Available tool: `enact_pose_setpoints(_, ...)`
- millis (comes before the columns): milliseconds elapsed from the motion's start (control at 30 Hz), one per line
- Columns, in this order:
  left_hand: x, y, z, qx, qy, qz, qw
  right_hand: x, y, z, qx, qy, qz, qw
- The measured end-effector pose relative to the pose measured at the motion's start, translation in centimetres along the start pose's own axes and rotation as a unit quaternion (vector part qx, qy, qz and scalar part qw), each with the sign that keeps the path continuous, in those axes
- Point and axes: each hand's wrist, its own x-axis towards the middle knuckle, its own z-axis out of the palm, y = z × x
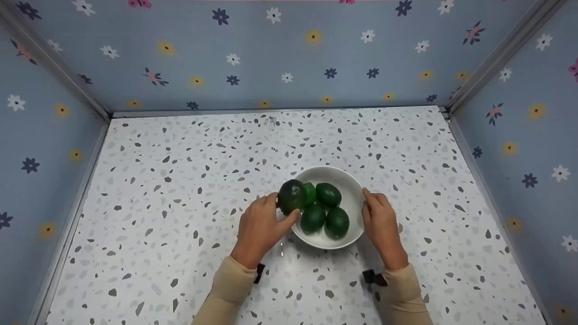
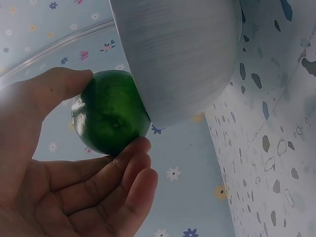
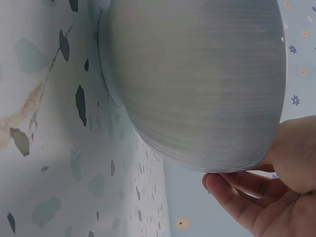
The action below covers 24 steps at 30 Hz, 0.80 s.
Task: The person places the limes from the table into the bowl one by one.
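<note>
A white bowl with several smooth, dark green oval fruits inside stands on the speckled tabletop. One of the fruits shows a brighter green. At the bowl's left rim, my left hand holds a glossy dark green fruit between thumb and fingers; seen from the left wrist, it lies against or just beside the bowl's outer wall. My right hand grips the bowl's right rim, its fingers touching the ribbed outer wall in the right wrist view. The thumb there is partly hidden behind the bowl.
The white tabletop is flecked with grey chips. Blue flowered panels enclose it at the back and both sides, with grey trim along the rear edge. Dark straps show at the wrists, beside beige sleeves.
</note>
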Motion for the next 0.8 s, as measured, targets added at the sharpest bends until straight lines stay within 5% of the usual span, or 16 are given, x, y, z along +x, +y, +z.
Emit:
enact_pose_setpoints(567,-0.18,-0.1,0.47,0.032,0.008,0.021,0.9992,-0.04,-0.07,-0.12,0.001,-0.018,0.02,0.9996)
enact_pose_setpoints(800,-0.25,-0.09,0.28,0.028,0.011,0.017,0.9994,-0.12,0.07,-0.03,0.004,-0.003,-0.005,1.0)
